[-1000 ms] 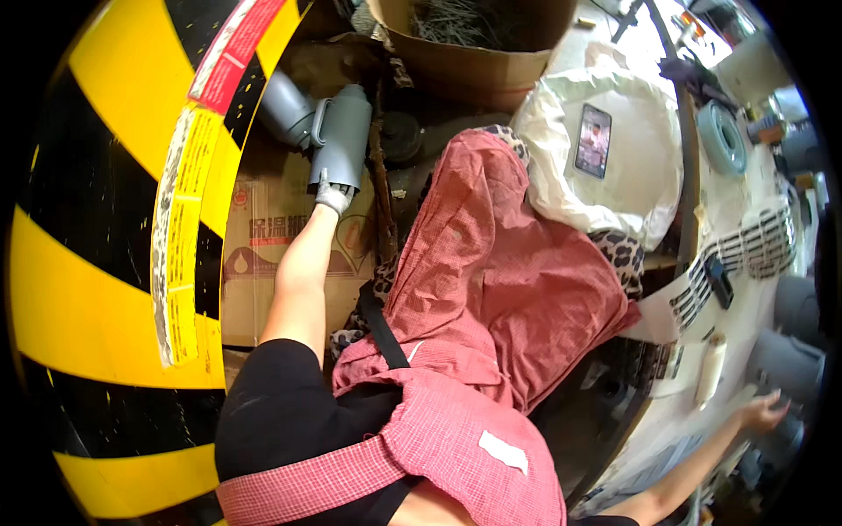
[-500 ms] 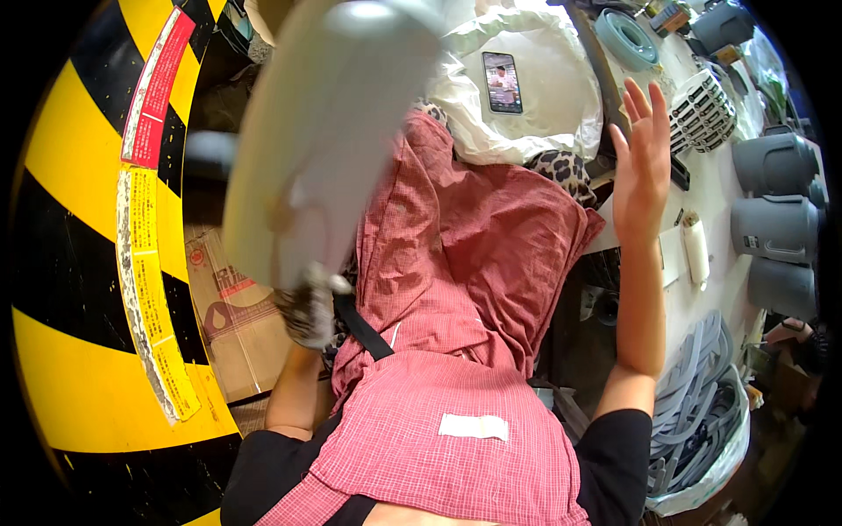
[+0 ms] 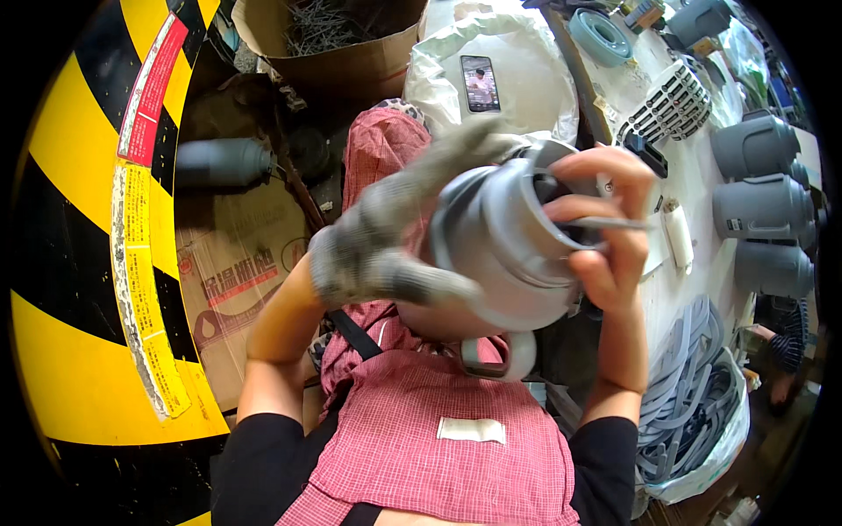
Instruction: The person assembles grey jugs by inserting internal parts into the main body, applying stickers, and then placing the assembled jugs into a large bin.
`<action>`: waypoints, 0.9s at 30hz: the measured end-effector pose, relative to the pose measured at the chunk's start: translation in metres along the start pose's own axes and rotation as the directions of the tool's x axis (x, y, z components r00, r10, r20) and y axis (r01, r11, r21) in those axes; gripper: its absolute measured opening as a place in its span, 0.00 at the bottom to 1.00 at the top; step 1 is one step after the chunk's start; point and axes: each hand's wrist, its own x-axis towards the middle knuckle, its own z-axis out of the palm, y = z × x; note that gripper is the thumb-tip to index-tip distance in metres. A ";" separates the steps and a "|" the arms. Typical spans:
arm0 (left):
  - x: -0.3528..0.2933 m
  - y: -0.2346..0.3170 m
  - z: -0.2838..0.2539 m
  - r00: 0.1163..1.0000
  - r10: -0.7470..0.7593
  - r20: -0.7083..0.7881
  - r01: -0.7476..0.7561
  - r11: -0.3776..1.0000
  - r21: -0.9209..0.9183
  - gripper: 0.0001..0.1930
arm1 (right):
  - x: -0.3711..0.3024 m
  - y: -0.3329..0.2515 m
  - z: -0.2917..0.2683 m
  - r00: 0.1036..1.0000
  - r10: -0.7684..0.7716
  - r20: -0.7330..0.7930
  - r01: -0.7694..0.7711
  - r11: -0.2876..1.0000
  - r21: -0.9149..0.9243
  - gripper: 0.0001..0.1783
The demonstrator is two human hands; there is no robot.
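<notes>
a smooth grey plastic jug (image 3: pixel 509 254) is held over the lap, tipped over, with its mouth turned to the right. its rim is gripped by the bare right hand (image 3: pixel 630 248), with some fingers poked inside, maybe so that it is not dropped. the left hand (image 3: pixel 373 235), in a grey knit glove, is spread wide by the jug's side, maybe to steady it; because of blur, touching cannot be told.

a tall brown cardboard box (image 3: pixel 355 68) is filled with thin grey bits (image 3: pixel 324 24). a white plastic bag (image 3: pixel 703 482) is stuffed with bendy grey loops (image 3: pixel 680 416). a black phone (image 3: pixel 480 85) is laid on a round tub covered in white plastic (image 3: pixel 535 70), maybe so its screen is easily seen. more grey jugs (image 3: pixel 759 208) are stood on the white counter (image 3: pixel 712 282); their insides cannot be seen.
</notes>
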 end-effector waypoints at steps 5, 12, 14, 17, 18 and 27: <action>0.042 0.004 0.006 0.929 -0.199 0.312 0.207 0.978 0.009 0.69 | 0.024 -0.031 0.001 0.969 -0.157 0.193 0.167 0.985 -0.036 0.18; 0.018 0.011 0.003 0.954 -0.229 0.196 0.236 0.972 -0.014 0.55 | 0.041 -0.026 0.015 0.905 -0.407 0.126 0.385 0.908 0.167 0.22; 0.035 0.051 -0.003 0.985 0.047 0.168 -0.089 0.964 0.251 0.51 | 0.068 -0.016 0.014 0.874 -0.486 0.010 0.476 0.860 0.185 0.22; 0.050 0.101 -0.018 0.970 0.174 -0.172 -0.126 0.957 0.261 0.38 | 0.116 0.007 0.005 0.851 -0.480 -0.213 0.477 0.876 -0.067 0.31; 0.075 0.099 -0.050 0.927 0.353 -0.124 -0.264 0.851 0.454 0.38 | 0.112 0.028 0.008 0.887 -0.268 -0.376 0.292 0.956 0.009 0.31; 0.177 0.070 -0.294 0.715 0.683 -0.149 -0.084 0.296 0.952 0.40 | 0.010 0.172 0.045 0.902 0.408 -0.146 -0.427 0.892 -0.150 0.08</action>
